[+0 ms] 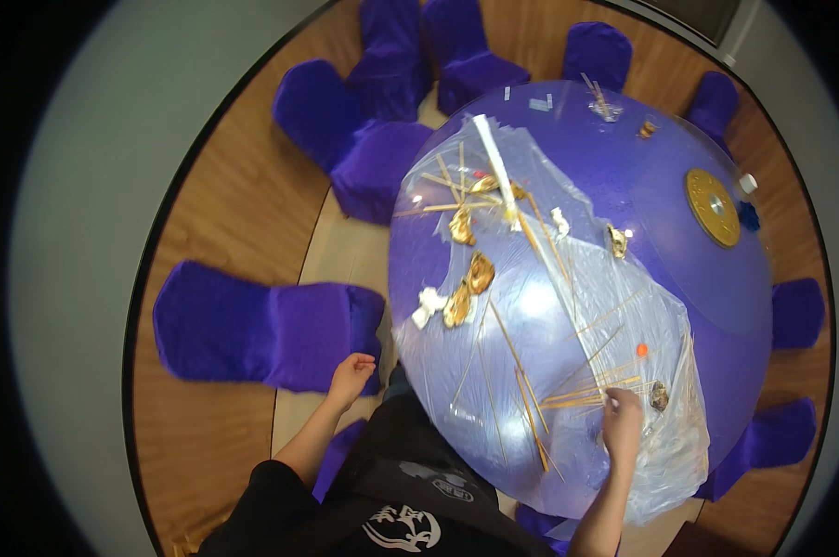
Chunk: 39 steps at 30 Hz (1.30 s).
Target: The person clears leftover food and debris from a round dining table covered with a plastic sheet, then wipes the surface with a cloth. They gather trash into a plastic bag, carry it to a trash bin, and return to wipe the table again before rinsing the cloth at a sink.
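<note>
My right hand (622, 412) is over the near right part of a round table, its fingers on a clear plastic sheet (531, 348) beside a bundle of wooden skewers (586, 399); whether it grips anything is hidden. My left hand (354, 374) hangs in the air by a purple-covered chair, fingers loosely curled and nothing visible in it. Oyster shells (480, 273), crumpled white tissues (430, 303), loose skewers (529, 411) and a long white strip (494, 161) lie on the sheet. An orange cap (642, 350) and a dark shell (659, 396) sit close to my right hand.
Purple-covered chairs (315, 334) stand around the table (726, 376). Toward its far side are a gold disc (712, 207), a small cup (647, 129), a clear container with sticks (606, 110) and a white cup-like item (748, 184). Wood-panelled wall (203, 278) curves around behind the chairs.
</note>
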Each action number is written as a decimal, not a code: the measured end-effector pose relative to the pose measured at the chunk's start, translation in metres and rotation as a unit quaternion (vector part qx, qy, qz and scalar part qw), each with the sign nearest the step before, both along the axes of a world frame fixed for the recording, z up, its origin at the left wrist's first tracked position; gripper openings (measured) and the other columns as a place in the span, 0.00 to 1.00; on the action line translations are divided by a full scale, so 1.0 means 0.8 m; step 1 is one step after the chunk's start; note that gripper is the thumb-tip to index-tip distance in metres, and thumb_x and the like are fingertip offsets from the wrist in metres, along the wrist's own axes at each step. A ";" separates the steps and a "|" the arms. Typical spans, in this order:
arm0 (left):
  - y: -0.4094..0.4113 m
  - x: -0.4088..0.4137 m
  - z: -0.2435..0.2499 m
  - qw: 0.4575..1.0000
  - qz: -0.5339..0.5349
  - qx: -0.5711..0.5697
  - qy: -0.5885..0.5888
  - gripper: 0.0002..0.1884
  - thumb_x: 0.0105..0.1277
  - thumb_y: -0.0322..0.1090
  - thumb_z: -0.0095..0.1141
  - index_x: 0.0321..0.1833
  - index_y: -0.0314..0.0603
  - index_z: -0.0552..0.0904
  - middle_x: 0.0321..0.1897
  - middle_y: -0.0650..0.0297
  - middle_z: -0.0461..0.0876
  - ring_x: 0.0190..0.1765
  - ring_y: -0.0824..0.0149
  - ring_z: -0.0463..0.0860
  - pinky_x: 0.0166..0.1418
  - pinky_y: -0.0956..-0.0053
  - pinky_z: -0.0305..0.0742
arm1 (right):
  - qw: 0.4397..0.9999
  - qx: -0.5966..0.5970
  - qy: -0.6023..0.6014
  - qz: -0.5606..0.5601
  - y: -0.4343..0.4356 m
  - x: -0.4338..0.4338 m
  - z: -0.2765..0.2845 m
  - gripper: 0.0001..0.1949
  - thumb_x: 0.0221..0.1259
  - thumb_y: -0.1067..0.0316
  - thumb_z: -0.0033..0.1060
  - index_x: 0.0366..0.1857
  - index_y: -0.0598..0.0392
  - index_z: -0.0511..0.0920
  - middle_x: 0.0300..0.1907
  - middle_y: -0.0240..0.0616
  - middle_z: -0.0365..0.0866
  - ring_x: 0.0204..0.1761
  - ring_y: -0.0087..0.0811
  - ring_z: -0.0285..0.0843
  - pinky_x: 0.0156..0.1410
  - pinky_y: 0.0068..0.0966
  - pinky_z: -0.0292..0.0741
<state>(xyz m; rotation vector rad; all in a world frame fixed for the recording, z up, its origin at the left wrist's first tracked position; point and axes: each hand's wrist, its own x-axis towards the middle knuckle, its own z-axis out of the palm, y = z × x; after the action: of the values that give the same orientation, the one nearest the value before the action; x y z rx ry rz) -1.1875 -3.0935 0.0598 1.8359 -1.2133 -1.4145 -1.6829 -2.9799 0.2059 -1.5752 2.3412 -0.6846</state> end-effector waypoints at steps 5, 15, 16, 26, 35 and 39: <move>-0.226 -0.029 -0.026 0.999 -0.018 -0.016 0.023 0.09 0.68 0.28 0.58 0.49 0.36 0.81 0.37 0.66 0.82 0.40 0.74 0.79 0.47 0.79 0.75 | 0.991 -0.018 -0.130 0.031 -0.157 0.089 -0.042 0.08 0.59 0.74 0.63 0.42 0.60 0.84 0.38 0.48 0.84 0.34 0.43 0.83 0.41 0.34 0.80; -0.491 0.007 -0.012 0.998 -0.052 0.008 0.033 0.13 0.66 0.27 0.56 0.53 0.37 0.79 0.36 0.67 0.80 0.37 0.75 0.78 0.41 0.80 0.74 | 0.986 -0.033 -0.160 -0.033 -0.353 0.169 -0.057 0.08 0.59 0.72 0.64 0.42 0.57 0.86 0.39 0.46 0.86 0.34 0.37 0.83 0.42 0.30 0.79; -0.505 0.009 -0.010 0.998 -0.059 -0.002 0.037 0.13 0.66 0.27 0.56 0.53 0.37 0.79 0.36 0.67 0.80 0.37 0.75 0.78 0.41 0.80 0.74 | 0.985 -0.034 -0.164 -0.045 -0.365 0.163 -0.057 0.09 0.59 0.72 0.64 0.42 0.57 0.86 0.40 0.46 0.86 0.34 0.36 0.83 0.42 0.30 0.79; -0.752 -0.101 0.029 0.943 -0.272 -0.188 -0.038 0.08 0.67 0.25 0.58 0.48 0.36 0.81 0.36 0.66 0.82 0.40 0.74 0.79 0.49 0.80 0.76 | 0.980 -0.046 -0.085 -0.174 -0.498 0.015 -0.060 0.10 0.57 0.73 0.64 0.42 0.58 0.85 0.40 0.47 0.85 0.34 0.40 0.83 0.44 0.34 0.79; -1.010 -0.385 0.019 0.847 -0.447 -0.286 -0.015 0.19 0.62 0.29 0.62 0.57 0.38 0.79 0.52 0.54 0.81 0.52 0.58 0.82 0.58 0.67 0.76 | 0.969 0.055 0.131 -0.204 -0.842 -0.215 -0.107 0.46 0.46 0.69 0.77 0.72 0.53 0.59 0.67 0.63 0.61 0.66 0.61 0.64 0.71 0.44 0.69; -1.033 -0.355 0.021 0.862 -0.435 -0.261 0.000 0.20 0.64 0.27 0.61 0.60 0.37 0.78 0.51 0.53 0.81 0.53 0.58 0.82 0.60 0.69 0.75 | 0.944 0.149 0.150 -0.253 -0.999 -0.289 -0.117 0.58 0.42 0.61 0.83 0.79 0.44 0.47 0.75 0.64 0.49 0.73 0.61 0.56 0.72 0.44 0.68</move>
<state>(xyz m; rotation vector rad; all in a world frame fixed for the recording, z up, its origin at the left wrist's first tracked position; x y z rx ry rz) -1.4712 -3.9195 0.0770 0.9109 -2.3158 -1.2651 -1.9138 -3.7791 0.1125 -1.0081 2.9430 -0.1582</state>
